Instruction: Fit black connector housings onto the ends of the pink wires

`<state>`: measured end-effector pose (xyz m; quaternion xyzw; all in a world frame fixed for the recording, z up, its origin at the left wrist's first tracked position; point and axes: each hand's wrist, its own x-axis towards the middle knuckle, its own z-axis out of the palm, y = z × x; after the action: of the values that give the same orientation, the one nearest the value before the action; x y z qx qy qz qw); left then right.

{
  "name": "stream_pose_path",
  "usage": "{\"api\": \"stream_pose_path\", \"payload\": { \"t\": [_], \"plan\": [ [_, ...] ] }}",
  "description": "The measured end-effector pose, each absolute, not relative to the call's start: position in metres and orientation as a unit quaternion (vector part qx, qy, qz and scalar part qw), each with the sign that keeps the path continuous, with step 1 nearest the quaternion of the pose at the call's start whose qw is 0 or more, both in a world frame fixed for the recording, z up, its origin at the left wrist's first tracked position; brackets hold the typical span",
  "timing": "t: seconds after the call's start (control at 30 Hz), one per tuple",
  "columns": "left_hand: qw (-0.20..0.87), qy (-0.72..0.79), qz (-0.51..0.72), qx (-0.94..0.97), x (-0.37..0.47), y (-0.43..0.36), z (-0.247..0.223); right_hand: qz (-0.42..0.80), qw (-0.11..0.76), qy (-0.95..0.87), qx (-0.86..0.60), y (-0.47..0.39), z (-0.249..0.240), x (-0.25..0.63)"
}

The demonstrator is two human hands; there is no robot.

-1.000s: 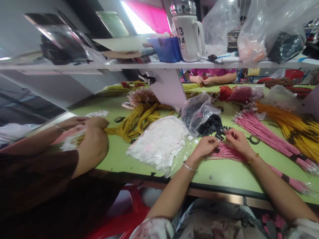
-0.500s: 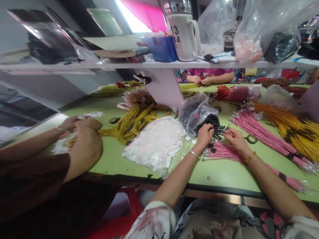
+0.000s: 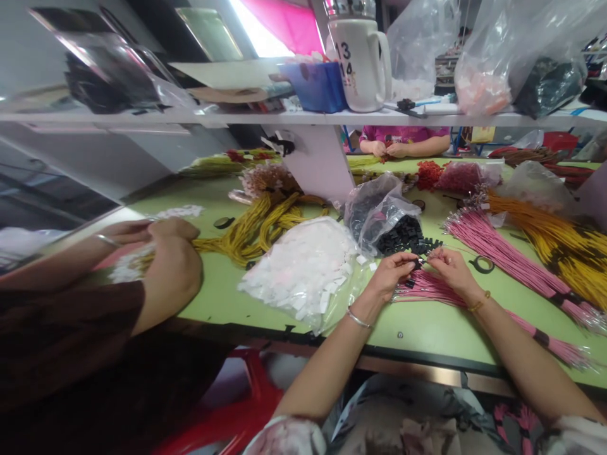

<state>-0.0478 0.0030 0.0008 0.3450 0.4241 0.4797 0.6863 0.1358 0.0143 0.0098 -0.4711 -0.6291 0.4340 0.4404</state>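
My left hand (image 3: 394, 273) is closed in a pinch on a small black connector (image 3: 417, 263). Close against it on the right, my right hand (image 3: 447, 264) pinches the metal-tipped end of a pink wire. The two hands' fingertips nearly meet above a bundle of pink wires (image 3: 434, 287) lying on the green table. Just behind my hands, black connectors (image 3: 403, 235) spill from a clear plastic bag (image 3: 372, 208). A large clear bag of white pieces (image 3: 301, 268) lies left of my left forearm.
At the left, a co-worker's hands (image 3: 165, 234) work beside yellow wires (image 3: 256, 230). Pink (image 3: 502, 253) and orange-yellow wire bundles (image 3: 554, 221) lie at the right, near a black tape roll (image 3: 482, 264). A shelf (image 3: 303, 119) with a mug (image 3: 360, 63) crosses above; another person sits beyond.
My left hand has moved from the black connector pile toward me and now holds a connector near my right fingertips. The whole view has shifted slightly.
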Motion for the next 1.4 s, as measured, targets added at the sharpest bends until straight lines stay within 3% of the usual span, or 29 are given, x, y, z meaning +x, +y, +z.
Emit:
{"api": "stream_pose_path", "payload": {
  "t": [0.73,0.9,1.1,1.27,1.33,1.4],
  "plan": [
    [0.691,0.428,0.492,0.311,-0.037,-0.001,-0.016,0.344,0.403,-0.705,-0.472,0.012,0.003,0.134],
    [0.621,0.459,0.526,0.356,-0.028,-0.003,-0.022,0.38,0.395,-0.7,-0.458,0.014,-0.005,0.13],
    [0.627,0.454,0.528,0.349,-0.024,-0.006,-0.022,0.404,0.367,-0.708,-0.449,0.015,-0.008,0.136],
    [0.63,0.458,0.45,0.436,-0.038,-0.009,-0.015,0.399,0.394,-0.701,-0.442,0.016,-0.004,0.138],
    [0.596,0.476,0.397,0.51,-0.048,-0.003,-0.009,0.408,0.435,-0.671,-0.441,0.019,-0.001,0.14],
    [0.489,0.524,0.38,0.585,-0.055,0.011,-0.006,0.452,0.468,-0.623,-0.434,0.023,0.0,0.143]
  ]
}}
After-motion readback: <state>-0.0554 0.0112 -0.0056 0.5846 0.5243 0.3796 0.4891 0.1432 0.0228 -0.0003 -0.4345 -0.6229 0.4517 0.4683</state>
